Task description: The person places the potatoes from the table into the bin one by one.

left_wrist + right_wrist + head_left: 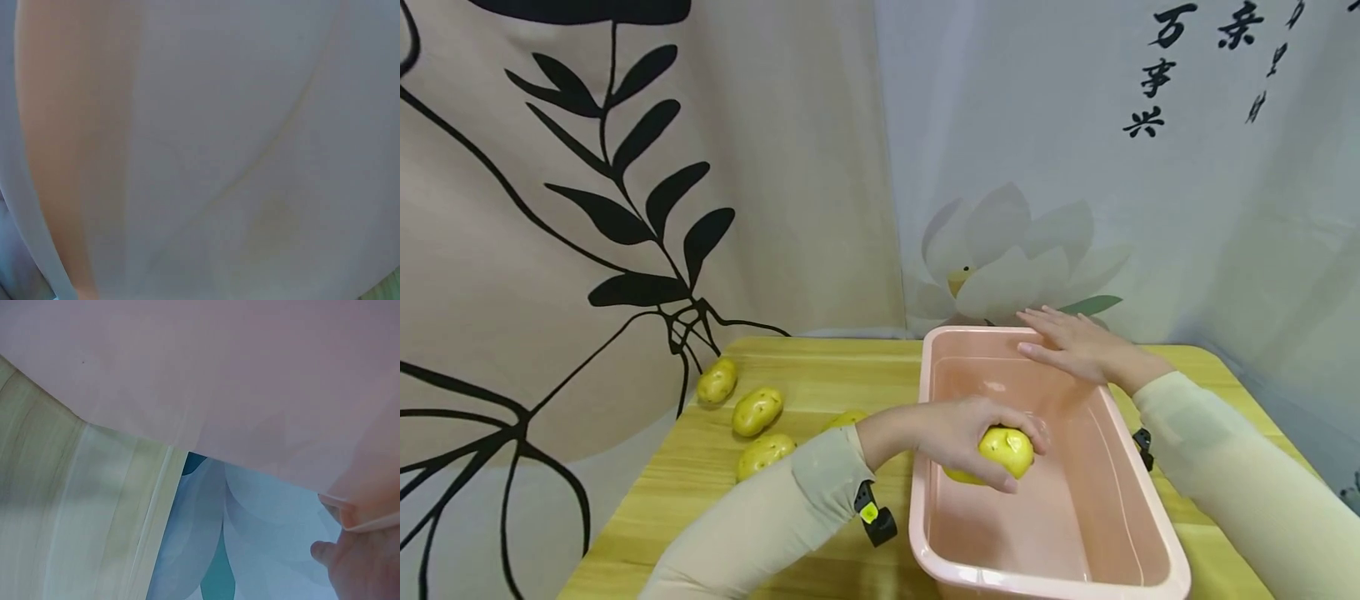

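A pink plastic tub [1150, 533] stands on the wooden table [820, 367]. My left hand [970, 437] reaches over its left wall and grips a yellow potato [1003, 450] inside the tub, above its floor. My right hand [1071, 342] lies flat, fingers straight, on the tub's far right rim. The right wrist view shows the tub's outer wall [237, 375] from below, with a fingertip [322, 552] at the edge. Only a blurred pale surface fills the left wrist view.
Three more potatoes [717, 381] [757, 411] [765, 454] lie on the table left of the tub, and part of another [847, 417] shows behind my left forearm. Printed cloth backdrops hang close behind the table. The table's left edge runs diagonally.
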Tool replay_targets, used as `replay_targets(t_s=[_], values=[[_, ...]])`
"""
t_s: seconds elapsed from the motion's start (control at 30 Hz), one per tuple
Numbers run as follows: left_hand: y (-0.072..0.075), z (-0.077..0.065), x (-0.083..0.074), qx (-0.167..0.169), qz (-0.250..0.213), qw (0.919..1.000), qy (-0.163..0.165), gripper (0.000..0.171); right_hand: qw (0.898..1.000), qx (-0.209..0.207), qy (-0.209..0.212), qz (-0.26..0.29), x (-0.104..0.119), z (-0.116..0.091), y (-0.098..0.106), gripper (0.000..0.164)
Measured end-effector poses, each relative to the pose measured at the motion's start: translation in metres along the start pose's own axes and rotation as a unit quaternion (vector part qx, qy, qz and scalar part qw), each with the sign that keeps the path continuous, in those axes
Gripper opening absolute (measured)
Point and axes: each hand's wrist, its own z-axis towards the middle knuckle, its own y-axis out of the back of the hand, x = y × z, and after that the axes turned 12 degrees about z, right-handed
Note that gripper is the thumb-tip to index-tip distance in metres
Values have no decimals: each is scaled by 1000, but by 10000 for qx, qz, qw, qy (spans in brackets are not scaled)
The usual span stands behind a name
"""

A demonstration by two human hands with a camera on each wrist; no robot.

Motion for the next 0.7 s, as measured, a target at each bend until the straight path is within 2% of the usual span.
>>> replay_targets(t_s=[0.17, 0.27, 0.37, 0.47, 0.53, 0.6, 0.7], values=[[3, 3, 2, 58, -97, 9999, -93, 40, 10000, -12, -30, -29, 0, 2, 1, 77], [4, 7, 3, 187, -48, 9998, -14, 41, 10000, 11, -25, -42, 0, 3, 1, 77], [3, 14, 6, 335, -16, 9993, 170, 42, 10000, -23, 29, -24, -1, 3, 1, 77], [2, 21, 8, 525, -311, 9971, 458, 42, 9999, -23, 104, -75, -2, 3, -1, 76], [1, 25, 9, 682, -759, 9922, 717, 40, 9998, -34, 138, -107, -3, 4, -2, 76], [0, 28, 10, 842, -1317, 9834, 920, 37, 9997, -32, 166, -154, -3, 5, -2, 76], [-1, 33, 12, 1093, -2269, 9602, 1207, 31, 9997, -39, 164, -191, -4, 5, -1, 76]])
